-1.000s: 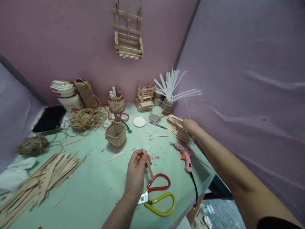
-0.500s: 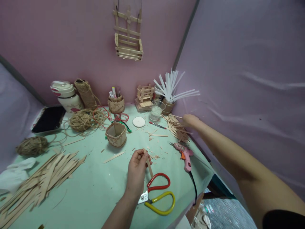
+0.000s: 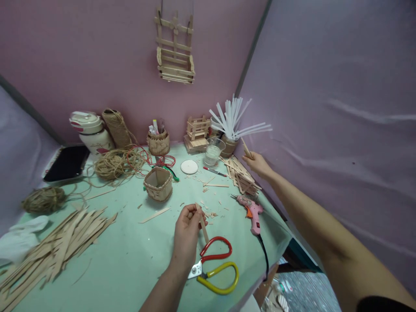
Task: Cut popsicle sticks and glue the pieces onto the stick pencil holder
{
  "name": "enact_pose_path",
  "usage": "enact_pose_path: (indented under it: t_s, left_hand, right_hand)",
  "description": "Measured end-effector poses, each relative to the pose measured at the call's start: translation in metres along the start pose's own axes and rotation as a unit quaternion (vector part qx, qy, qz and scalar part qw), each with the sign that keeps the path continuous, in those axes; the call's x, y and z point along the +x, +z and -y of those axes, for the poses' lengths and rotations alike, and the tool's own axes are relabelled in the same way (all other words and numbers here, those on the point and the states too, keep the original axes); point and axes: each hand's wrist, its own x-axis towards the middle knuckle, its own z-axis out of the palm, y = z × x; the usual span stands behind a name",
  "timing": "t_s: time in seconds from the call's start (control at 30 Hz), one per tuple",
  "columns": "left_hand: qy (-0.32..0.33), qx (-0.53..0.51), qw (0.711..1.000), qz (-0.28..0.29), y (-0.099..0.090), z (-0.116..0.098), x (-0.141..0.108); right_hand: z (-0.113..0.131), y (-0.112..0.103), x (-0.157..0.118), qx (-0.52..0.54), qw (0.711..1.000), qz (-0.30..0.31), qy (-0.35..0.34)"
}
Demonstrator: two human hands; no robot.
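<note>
At the far left of the table [image 3: 113, 255], a pile of strips [image 3: 65, 242] lies slantwise, with a twine ball [image 3: 43, 199] beyond it. Further back, a bottle [image 3: 95, 141] and a spool [image 3: 116, 128] stand near the wall, behind a twine heap [image 3: 110, 164]. A square basket [image 3: 158, 186] sits right of the heap, its open top up. In the middle, the left forearm comes in from the bottom edge and slopes up and slightly right, the wrist nearly straight. The left hand [image 3: 188, 219] hangs low at the front, its fingers curled inward and the thumb laid along them, pinching a slat [image 3: 203, 225] between thumb and fingers. That slat slants down and right, its lower end just beside the red handle of the scissors [image 3: 205, 259], which lie by the wrist with both handles pointing right. Further right, a glue gun [image 3: 250, 206] lies on its side, nozzle to the left, and a loose pile of sticks [image 3: 242, 175] is spread behind it. The right arm stretches from the lower right corner up and left, nearly extended. The right hand [image 3: 256, 164] is above the pile's right side, back of the hand showing, fingers closed on a stick [image 3: 246, 148] that points up and left towards the jar [image 3: 229, 146].
</note>
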Motion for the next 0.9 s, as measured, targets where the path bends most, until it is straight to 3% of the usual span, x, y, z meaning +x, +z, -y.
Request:
enact_pose_path:
  t_s: [0.2, 0.4, 0.63, 0.73, 0.9]
  left_hand:
    - [-0.003, 0.005, 1.000, 0.001, 0.001, 0.000, -0.001]
    - [-0.008, 0.003, 1.000, -0.001, 0.000, 0.000, -0.002]
    - [-0.003, 0.008, 1.000, 0.002, -0.002, 0.002, 0.001]
    - [-0.004, 0.004, 1.000, -0.003, -0.003, 0.003, 0.002]
    - [-0.014, 0.001, 1.000, -0.010, -0.004, 0.004, 0.003]
  right_hand:
    - [0.020, 0.023, -0.006, 0.215, 0.974, -0.055, -0.045]
    - [0.056, 0.035, 0.003, 0.313, 0.940, -0.096, -0.093]
    - [0.104, 0.044, 0.052, 0.459, 0.843, -0.221, -0.172]
    - [0.108, 0.061, 0.067, 0.455, 0.842, -0.228, -0.179]
    - [0.097, 0.081, 0.068, 0.426, 0.860, -0.218, -0.178]
